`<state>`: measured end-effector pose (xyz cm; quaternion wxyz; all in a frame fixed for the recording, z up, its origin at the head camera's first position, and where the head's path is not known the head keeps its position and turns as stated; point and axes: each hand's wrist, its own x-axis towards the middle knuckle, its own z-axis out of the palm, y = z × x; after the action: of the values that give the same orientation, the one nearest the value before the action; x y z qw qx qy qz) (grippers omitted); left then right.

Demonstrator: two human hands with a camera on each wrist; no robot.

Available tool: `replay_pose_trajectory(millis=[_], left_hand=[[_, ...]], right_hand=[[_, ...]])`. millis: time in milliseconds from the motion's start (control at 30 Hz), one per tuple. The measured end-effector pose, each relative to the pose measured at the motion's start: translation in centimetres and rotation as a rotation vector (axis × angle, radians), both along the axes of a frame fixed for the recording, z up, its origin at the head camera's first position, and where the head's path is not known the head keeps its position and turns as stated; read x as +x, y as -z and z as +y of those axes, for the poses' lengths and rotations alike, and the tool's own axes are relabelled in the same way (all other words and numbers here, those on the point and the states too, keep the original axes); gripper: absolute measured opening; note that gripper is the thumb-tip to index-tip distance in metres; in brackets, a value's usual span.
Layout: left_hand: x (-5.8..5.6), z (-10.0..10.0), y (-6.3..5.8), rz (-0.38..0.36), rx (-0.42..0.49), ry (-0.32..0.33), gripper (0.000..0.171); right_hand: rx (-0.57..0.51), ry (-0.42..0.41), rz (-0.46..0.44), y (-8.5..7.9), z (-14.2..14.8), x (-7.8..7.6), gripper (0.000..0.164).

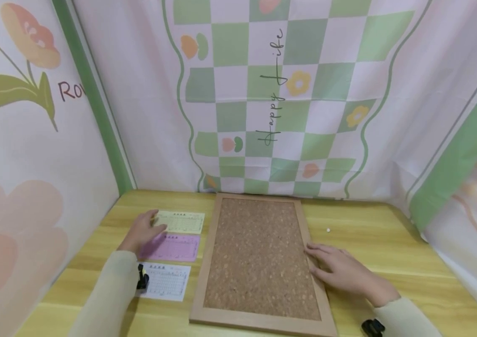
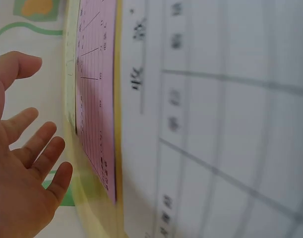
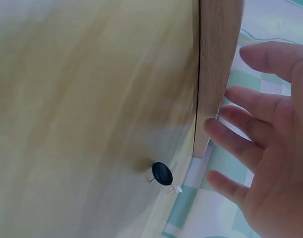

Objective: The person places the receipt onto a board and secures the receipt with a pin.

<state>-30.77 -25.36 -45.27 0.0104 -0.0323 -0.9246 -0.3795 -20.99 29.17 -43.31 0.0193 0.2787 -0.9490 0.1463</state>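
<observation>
A wood-framed cork board (image 1: 261,252) lies flat on the table. Left of it, three printed slips form a column: yellow (image 1: 185,222) at the back, pink (image 1: 177,249) in the middle and white (image 1: 169,282) nearest. My left hand (image 1: 140,230) is over the left ends of the yellow and pink slips, its fingers loosely spread with nothing between them. At the board's right edge, my right hand (image 1: 343,271) has its fingertips right at the frame, fingers extended. A black push pin (image 3: 162,173) and a white push pin (image 3: 178,189) show beyond it in the right wrist view.
The wooden table (image 1: 364,217) ends at a hanging cloth (image 1: 230,84) with a green check print, close behind the board's far edge. More printed cloth (image 1: 24,154) encloses the left side. Dark wrist cameras sit on both sleeves.
</observation>
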Motion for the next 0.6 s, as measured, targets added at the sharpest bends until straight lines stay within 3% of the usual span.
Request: replay_pose_trajectory(millis=[167,367,600], left_hand=[[-0.9,-0.4,0.2,-0.038,0.014,-0.014,0.077],[-1.9,-0.5,0.4,-0.143,0.076,-0.049,0.083],[-2.2,-0.1,-0.1,-0.170,0.091,-0.078,0.086]], right_hand=[[0.022,-0.004,-0.046,-0.3,-0.1,-0.3,0.054],[0.012,-0.008,-0.107,-0.6,-0.4,-0.4,0.054],[-0.004,-0.021,-0.141,-1.0,-0.7,-0.3,0.055]])
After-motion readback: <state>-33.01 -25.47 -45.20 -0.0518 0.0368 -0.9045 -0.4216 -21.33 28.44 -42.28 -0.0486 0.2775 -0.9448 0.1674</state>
